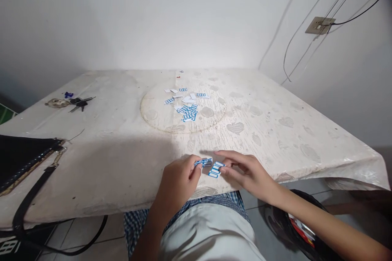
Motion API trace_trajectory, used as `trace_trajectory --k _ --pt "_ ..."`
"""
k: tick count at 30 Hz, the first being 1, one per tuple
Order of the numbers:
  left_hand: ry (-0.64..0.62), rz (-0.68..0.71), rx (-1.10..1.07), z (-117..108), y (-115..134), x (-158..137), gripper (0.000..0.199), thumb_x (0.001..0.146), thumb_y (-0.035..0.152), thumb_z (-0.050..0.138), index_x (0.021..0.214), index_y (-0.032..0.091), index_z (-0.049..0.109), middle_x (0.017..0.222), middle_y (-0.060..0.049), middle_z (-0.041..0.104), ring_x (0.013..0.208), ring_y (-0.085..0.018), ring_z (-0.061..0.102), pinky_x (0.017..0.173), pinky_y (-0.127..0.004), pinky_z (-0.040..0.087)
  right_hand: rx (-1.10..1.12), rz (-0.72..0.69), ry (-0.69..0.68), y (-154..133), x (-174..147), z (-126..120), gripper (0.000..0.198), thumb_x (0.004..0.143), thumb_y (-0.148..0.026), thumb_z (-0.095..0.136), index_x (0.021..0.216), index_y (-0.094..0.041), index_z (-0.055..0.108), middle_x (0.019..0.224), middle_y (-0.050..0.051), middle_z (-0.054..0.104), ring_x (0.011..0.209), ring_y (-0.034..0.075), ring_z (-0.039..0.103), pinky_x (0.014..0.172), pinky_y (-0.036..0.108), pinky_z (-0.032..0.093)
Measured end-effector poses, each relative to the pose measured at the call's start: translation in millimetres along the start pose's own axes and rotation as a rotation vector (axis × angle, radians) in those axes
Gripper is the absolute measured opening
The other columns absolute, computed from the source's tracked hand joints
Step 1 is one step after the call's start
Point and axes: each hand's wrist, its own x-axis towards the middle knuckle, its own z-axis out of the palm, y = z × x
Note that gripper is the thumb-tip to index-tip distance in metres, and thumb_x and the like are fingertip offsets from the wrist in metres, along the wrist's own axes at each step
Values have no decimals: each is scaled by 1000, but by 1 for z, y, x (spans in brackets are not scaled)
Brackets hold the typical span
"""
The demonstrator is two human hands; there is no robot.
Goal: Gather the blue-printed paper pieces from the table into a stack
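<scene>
Near the table's front edge, my left hand [182, 174] pinches a small stack of white cards [203, 162] with blue outlined boxes. Just right of it, my right hand [241, 171] holds a single card [216, 169] of the same kind between thumb and fingers, tilted and close to the stack. Its index finger stretches out above the card. Farther back, a loose pile of similar cards [189, 112] lies on the table, some overlapping. Several more cards, some with plain white sides up, are scattered behind that pile.
A patterned plastic cloth covers the table [116, 122]. Keys [80, 103] lie at the left, behind a black bag [24, 157] with a strap hanging over the front edge. A wall socket [320, 25] with cables is at the upper right. A dark container [294, 222] stands below, right.
</scene>
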Motion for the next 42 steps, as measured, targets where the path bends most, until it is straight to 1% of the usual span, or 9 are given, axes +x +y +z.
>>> trace_trajectory --k 3,7,17,20,25,28,34,39,42 --pt "10 -12 11 0 1 0 16 87 24 44 83 20 59 59 4 51 53 -10 46 52 -20 30 154 83 -44 0 3 0 20 87 -28 51 102 -20 63 78 3 65 65 13 58 59 28 49" --pt "16 -12 -3 1 0 0 16 86 24 44 82 20 58 61 3 52 54 -10 47 52 -20 30 234 97 -28 -2 8 1 14 86 -29 54 86 -18 61 71 3 61 65 14 59 61 28 48" --pt "-48 65 -41 -3 0 -3 20 81 19 48 101 21 55 70 2 56 62 -12 51 58 -22 35 18 134 22 3 12 12 13 84 -28 53 76 -18 57 59 -3 46 52 10 39 48 23 32" --pt "-53 70 -13 -3 1 -3 20 81 22 52 101 21 55 73 1 57 65 -14 53 59 -23 35 -50 56 60 4 14 16 11 82 -23 57 72 -19 57 68 -1 48 57 11 41 50 24 33" --pt "-29 94 -18 -1 -1 -3 16 87 20 42 97 21 55 73 1 60 66 -13 54 59 -23 35 -132 -18 104 6 16 23 10 82 -20 57 72 -19 57 79 2 51 71 14 49 60 27 38" --pt "-12 102 -17 0 -2 -2 17 89 20 40 96 20 55 74 1 61 67 -13 54 59 -23 35 -217 -44 138 8 14 26 4 81 -18 57 79 -20 53 84 3 52 77 16 50 65 29 40" --pt "-4 108 -5 0 -1 -1 18 88 19 41 98 21 56 70 1 60 64 -13 55 58 -22 35 -202 -31 95 7 13 26 38 84 -21 52 120 -21 40 97 4 55 62 11 46 58 26 40" --pt "-9 89 10 0 -1 -2 14 86 19 43 91 21 56 69 2 58 64 -13 54 57 -22 34 -119 -37 34 12 19 28 38 86 -16 45 123 -24 43 85 0 59 55 10 44 53 23 39" --pt "-5 95 3 1 -1 -2 14 87 20 42 91 20 55 72 1 60 66 -13 55 56 -22 34 -84 -60 33 11 18 30 43 85 -14 46 125 -25 39 89 1 59 55 9 43 52 23 39"
